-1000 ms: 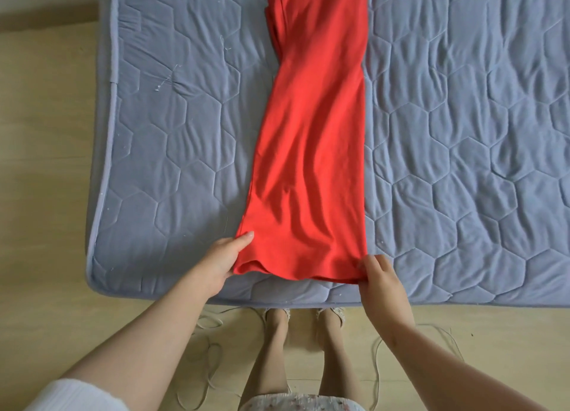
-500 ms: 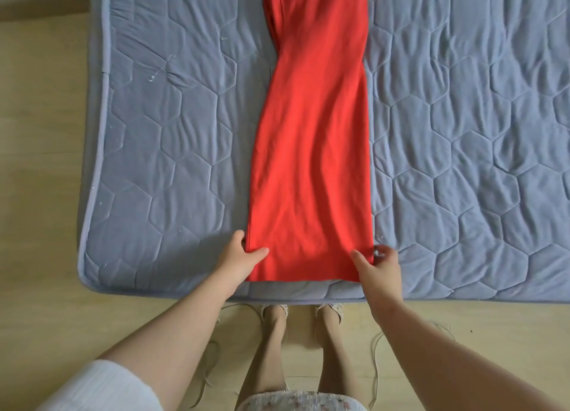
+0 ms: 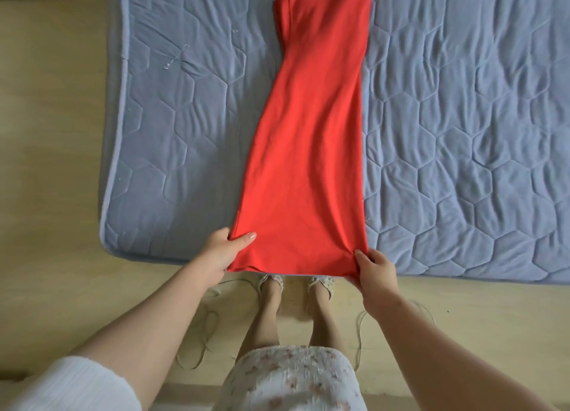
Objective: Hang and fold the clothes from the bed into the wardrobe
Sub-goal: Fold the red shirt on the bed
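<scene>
A long red dress [image 3: 308, 151] lies folded lengthwise on the blue-grey quilted mattress [image 3: 462, 133], its top running out of view at the upper edge. Its hem hangs just past the mattress's near edge. My left hand [image 3: 223, 250] pinches the hem's left corner, thumb on top of the cloth. My right hand [image 3: 374, 270] grips the hem's right corner. The fabric between the two corners is pulled taut and smooth.
The mattress sits on a pale wooden floor [image 3: 52, 133]; its left edge and near edge are in view. My feet [image 3: 296, 284] in sandals stand close to the near edge, with loose thin cords [image 3: 200, 327] lying on the floor around them.
Both hands took hold of the hem corners and drew the dress toward me, so the hem now overhangs the mattress edge. The wrinkles in the skirt have flattened.
</scene>
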Demonstrator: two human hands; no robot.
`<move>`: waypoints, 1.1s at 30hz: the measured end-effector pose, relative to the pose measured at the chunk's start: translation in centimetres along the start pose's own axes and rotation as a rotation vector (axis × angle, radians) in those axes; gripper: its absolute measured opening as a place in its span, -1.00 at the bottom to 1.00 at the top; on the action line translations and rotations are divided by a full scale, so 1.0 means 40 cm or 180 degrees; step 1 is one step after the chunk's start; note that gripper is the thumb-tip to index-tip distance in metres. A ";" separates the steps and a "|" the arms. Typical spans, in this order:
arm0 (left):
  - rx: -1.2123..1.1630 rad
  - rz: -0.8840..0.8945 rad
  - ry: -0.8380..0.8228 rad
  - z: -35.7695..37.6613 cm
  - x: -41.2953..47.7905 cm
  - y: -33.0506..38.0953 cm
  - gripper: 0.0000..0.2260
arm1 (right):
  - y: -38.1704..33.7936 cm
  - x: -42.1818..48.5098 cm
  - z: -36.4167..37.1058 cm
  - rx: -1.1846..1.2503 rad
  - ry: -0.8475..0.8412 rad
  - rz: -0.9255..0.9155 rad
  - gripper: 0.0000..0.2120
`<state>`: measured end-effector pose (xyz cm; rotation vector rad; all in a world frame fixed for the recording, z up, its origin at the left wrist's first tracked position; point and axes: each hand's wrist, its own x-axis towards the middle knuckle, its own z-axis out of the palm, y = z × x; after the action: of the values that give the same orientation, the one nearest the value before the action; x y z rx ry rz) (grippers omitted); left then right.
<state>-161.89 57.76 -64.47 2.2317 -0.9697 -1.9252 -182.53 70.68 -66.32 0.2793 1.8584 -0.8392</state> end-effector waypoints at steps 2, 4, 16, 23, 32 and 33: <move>-0.0160 0.0006 0.0016 -0.015 -0.060 0.018 -0.91 | -0.025 -0.058 -0.011 0.0070 -0.0055 0.0086 -0.79; -0.0259 -0.0015 -0.0015 -0.030 -0.121 0.037 -0.85 | -0.043 -0.120 -0.027 0.0070 -0.0092 0.0131 -0.77; -0.0517 -0.0461 -0.0190 -0.123 -0.438 0.018 -0.93 | -0.047 -0.462 -0.152 0.0139 -0.0309 0.0867 -0.76; -0.0537 -0.0994 -0.0369 -0.153 -0.516 -0.034 -0.96 | -0.007 -0.541 -0.181 0.0222 -0.0302 0.1242 -0.76; -0.1157 -0.0820 -0.0448 -0.096 -0.407 0.220 -0.84 | -0.207 -0.454 -0.114 0.0968 -0.0259 0.0890 -0.75; -0.1220 -0.0808 -0.0508 -0.089 -0.393 0.255 -0.82 | -0.238 -0.443 -0.102 0.1057 -0.0236 0.0827 -0.76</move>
<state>-163.55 55.73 -45.57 2.0811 -0.2940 -2.1910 -182.78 69.62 -45.83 0.6733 1.5675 -0.9593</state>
